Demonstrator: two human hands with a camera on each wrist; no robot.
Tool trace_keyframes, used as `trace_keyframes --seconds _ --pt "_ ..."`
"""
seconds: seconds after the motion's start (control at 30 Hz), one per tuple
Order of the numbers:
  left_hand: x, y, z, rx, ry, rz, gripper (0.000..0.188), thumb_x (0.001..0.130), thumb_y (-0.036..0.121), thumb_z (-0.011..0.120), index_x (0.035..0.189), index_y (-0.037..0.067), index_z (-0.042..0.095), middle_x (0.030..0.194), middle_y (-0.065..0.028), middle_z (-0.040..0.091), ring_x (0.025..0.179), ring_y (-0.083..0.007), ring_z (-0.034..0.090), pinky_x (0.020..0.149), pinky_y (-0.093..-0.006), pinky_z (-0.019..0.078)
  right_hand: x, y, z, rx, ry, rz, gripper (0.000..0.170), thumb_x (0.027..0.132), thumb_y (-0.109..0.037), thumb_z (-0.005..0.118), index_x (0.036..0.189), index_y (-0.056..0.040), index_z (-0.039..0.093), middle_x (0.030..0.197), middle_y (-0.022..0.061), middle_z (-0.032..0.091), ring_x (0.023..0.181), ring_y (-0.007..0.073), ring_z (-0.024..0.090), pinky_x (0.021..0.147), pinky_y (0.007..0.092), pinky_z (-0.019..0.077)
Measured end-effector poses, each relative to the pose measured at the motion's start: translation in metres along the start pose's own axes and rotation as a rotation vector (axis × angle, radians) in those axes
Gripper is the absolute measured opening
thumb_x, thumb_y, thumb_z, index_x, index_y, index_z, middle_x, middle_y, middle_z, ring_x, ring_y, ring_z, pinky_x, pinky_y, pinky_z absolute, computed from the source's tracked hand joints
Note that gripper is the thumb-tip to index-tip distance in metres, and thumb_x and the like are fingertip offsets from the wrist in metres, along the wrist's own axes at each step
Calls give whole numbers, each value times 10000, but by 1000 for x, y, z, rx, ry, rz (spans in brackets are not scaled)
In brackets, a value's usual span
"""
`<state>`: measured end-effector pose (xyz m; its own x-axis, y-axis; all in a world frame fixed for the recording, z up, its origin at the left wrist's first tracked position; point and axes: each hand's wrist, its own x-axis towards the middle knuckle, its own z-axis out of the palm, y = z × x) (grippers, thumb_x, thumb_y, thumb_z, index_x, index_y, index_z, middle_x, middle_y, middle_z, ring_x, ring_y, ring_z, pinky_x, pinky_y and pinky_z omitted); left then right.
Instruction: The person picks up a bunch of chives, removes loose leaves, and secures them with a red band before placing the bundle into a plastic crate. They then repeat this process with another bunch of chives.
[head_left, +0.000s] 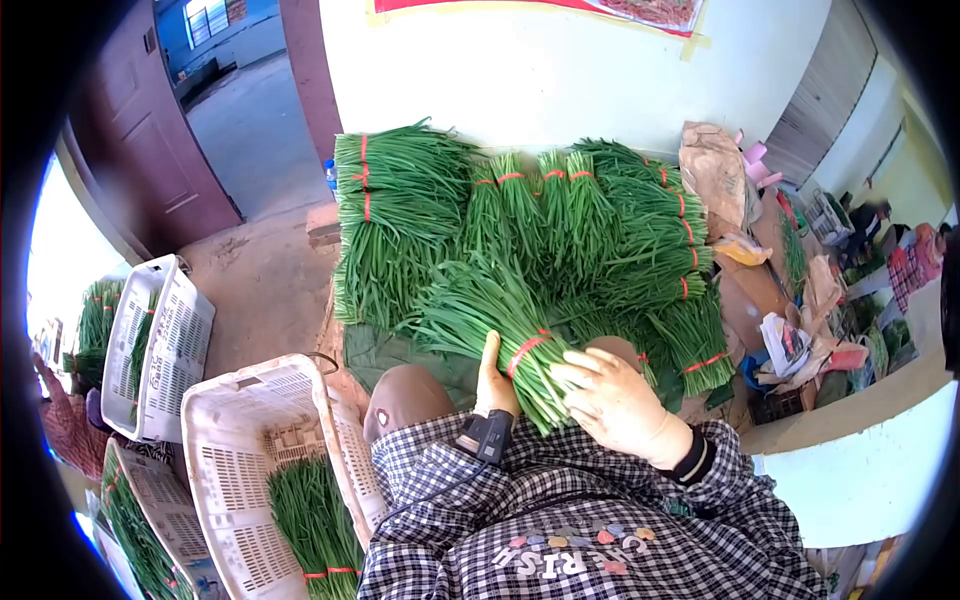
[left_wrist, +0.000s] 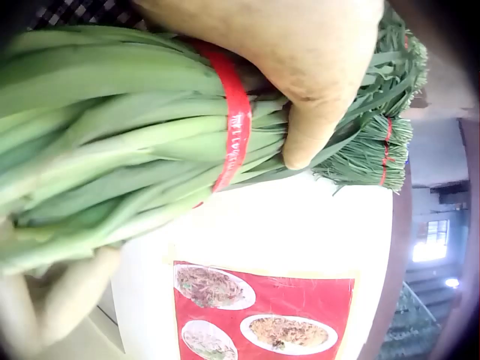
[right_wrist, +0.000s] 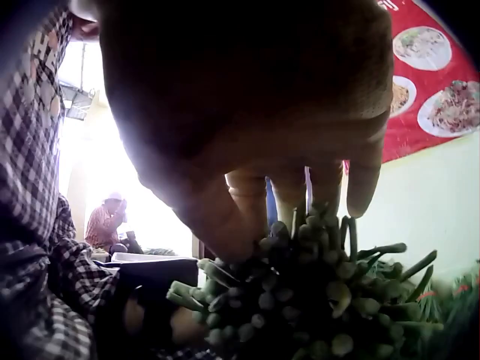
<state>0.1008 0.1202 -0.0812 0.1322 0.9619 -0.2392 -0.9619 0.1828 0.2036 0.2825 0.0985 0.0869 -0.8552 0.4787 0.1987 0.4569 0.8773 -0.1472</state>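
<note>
A bunch of garlic chives [head_left: 528, 352], bound by a printed red band [left_wrist: 237, 120], lies slantwise before my chest, leaves pointing away to the upper left. My left hand [head_left: 494, 384] grips it from the left beside the band, thumb up along the stems; its other fingers are hidden beneath. With my right hand [head_left: 622, 402] I hold the stem end, fingers laid over the stalks. The right wrist view has the cut stem ends [right_wrist: 300, 304] facing the camera, with the right hand [right_wrist: 255, 127] dark above them. Banded chive bunches [head_left: 405, 190] are piled just beyond.
Left of my knee stands a white plastic basket [head_left: 205, 425] with chive bunches [head_left: 312, 520] inside. Another basket [head_left: 195, 330] is farther left, near a doorway. A wall with a red food poster [left_wrist: 262, 300] backs the pile. Bags [head_left: 715, 170] and another person [right_wrist: 105, 221] are farther off.
</note>
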Motion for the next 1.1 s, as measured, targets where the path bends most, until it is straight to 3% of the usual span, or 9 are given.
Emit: trace_keyframes --seconds 0.07,0.17,0.27,0.43,0.63,0.73,0.83,1.0,1.1 --pt "-5 7 4 -60 -44 4 583 1031 430 639 1437 21 549 1387 -195 654 1236 -362 647 1106 -526 500 -18 13 7 226 43 -64 152 920 -151 675 802 -56 657 1210 107 700 1214 315 618 1048 462 492" --pt "-12 14 19 90 -15 106 519 1028 331 651 1418 1 560 1370 -193 666 1225 -353 662 1085 -508 524 -39 17 -25 657 -33 474 218 976 -239 722 1059 -39 744 1042 61 776 961 181 739 918 346 587" --pt "-15 20 38 170 -103 94 476 1020 285 662 1389 -5 585 1339 -177 686 1196 -315 681 1072 -464 536 -44 42 -17 836 210 646 442 1044 -223 677 1444 -64 581 1192 84 752 1136 130 693 1005 304 553" --pt "-27 26 68 340 -187 94 516 976 283 707 1392 -3 602 1320 -158 704 1186 -292 689 1086 -455 525 -9 65 -3 1155 650 624 423 1028 -118 679 1437 -50 592 1314 88 693 1177 118 642 1027 272 509" --pt "-27 28 44 459 -216 4 590 955 258 754 1449 12 546 1333 -102 689 1224 -238 649 1098 -396 486 17 65 -56 676 800 457 373 962 -36 708 1328 -105 690 1074 40 739 952 123 683 888 276 540" --pt "-34 28 55 533 -248 -19 654 925 269 786 1467 8 529 1356 -108 678 1241 -242 640 1109 -401 476 36 69 -78 88 788 199 332 880 -42 745 1206 -95 716 861 81 696 763 262 661 751 364 544" --pt "-38 22 64 558 -242 -28 712 902 279 808 1488 7 508 1381 -115 665 1254 -248 633 1116 -401 470 35 83 -77 -255 570 275 336 895 -168 762 1222 -121 699 869 91 679 807 285 667 752 397 543" --pt "-35 16 70 619 -285 -81 755 893 301 818 1503 1 490 1402 -122 650 1269 -252 622 1123 -397 462 24 111 -62 -411 592 295 106 865 -135 711 959 -132 663 753 71 634 696 303 648 662 427 521" --pt "-30 16 72 650 -307 -127 773 888 322 821 1503 -8 488 1410 -124 645 1277 -252 616 1128 -396 455 13 121 -55 -453 576 372 135 835 -159 677 785 -134 554 688 71 574 648 285 634 614 420 511"
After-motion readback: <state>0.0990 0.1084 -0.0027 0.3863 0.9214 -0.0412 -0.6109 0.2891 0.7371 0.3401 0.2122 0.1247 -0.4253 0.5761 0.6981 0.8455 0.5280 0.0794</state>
